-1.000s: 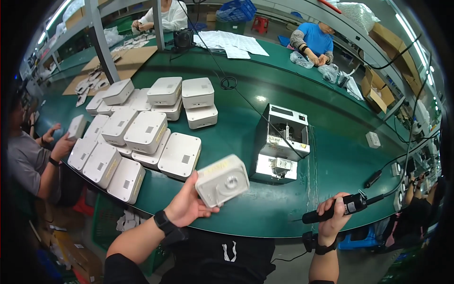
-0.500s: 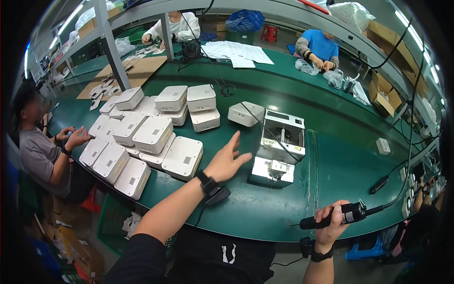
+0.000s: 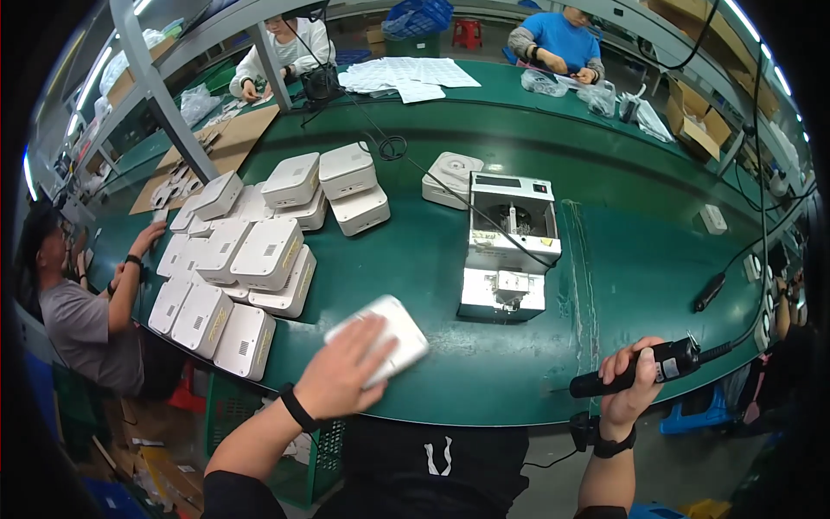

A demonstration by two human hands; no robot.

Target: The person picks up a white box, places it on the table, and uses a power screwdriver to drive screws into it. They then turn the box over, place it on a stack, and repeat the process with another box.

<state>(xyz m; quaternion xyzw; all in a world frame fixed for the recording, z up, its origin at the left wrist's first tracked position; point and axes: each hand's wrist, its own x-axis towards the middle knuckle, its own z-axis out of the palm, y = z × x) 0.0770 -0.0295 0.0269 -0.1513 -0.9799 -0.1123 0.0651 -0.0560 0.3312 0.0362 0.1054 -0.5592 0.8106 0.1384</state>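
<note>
Green, scuffed worktop [image 3: 432, 381] fills the middle of this workshop, its glossy skin throwing back the lights. Off to the left of the left fingers, white cases [image 3: 270, 255] are heaped in two layers, probably stacked to save bench space within reach; they are smooth, squarish and round-cornered, with small dark vent slots. Near the bench edge, the left hand [image 3: 335, 372] lies over one more white case [image 3: 403, 336], the fingers slightly spread across its top, apparently to steady it; blur means I cannot tell how hard they press. Well beyond those fingertips sits a white unit [image 3: 445, 192] with a round recess, just beside a shiny metal machine [image 3: 501, 253] with a dark open chamber, which stands between the two hands, perhaps so either can reach it. On the right, the right hand [image 3: 637, 387] wraps a matte black driver [image 3: 592, 384], fingers curled close together and thumb over the barrel; its thin bit points leftward, level, seemingly held clear of the case.
</note>
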